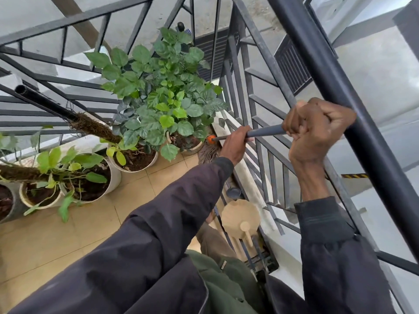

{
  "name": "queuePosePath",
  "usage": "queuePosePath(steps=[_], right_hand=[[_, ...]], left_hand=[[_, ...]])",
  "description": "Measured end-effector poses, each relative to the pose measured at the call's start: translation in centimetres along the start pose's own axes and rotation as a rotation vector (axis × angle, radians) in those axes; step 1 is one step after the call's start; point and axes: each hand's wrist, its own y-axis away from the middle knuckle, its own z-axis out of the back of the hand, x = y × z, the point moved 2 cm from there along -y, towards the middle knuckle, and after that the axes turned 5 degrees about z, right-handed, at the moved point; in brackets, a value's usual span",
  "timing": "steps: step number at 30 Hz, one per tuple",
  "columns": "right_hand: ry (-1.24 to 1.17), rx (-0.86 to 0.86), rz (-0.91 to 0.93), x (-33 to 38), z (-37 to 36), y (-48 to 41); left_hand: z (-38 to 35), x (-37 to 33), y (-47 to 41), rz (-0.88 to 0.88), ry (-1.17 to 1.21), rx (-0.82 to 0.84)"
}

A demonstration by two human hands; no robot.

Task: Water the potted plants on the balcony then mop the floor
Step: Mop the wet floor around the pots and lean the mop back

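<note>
Both my hands hold a grey mop handle [265, 130]. My left hand [235, 145] grips it lower down, near the orange collar [211, 138]. My right hand [317, 130] is clenched round its upper end. The stringy mop head [207, 152] rests on the beige tiled floor [68, 236] in the corner, beside the white pot [192, 150] of a bushy green plant [163, 91]. More potted plants stand along the left: a white pot [136, 160] with a coir pole and another white pot [99, 184] with pale leaves.
A dark metal railing [260, 137] runs along the right and the back of the narrow balcony. A beige watering can [241, 219] sits on the floor by the railing, near my legs. A thick dark pole [340, 98] crosses the upper right.
</note>
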Motion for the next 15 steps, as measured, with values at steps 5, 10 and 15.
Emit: queuePosePath(steps=[5,10,15], right_hand=[[0.16,-0.001,-0.011,-0.5,-0.7,-0.3],[0.035,-0.068,-0.079,0.3,-0.2,-1.3],[-0.051,-0.077,-0.152,0.0,1.2,1.8]], left_hand=[[-0.3,0.6,0.3,0.048,0.052,-0.037],[-0.7,-0.4,2.5,0.075,-0.036,-0.027],[-1.4,1.8,6.3,0.066,-0.147,-0.016]])
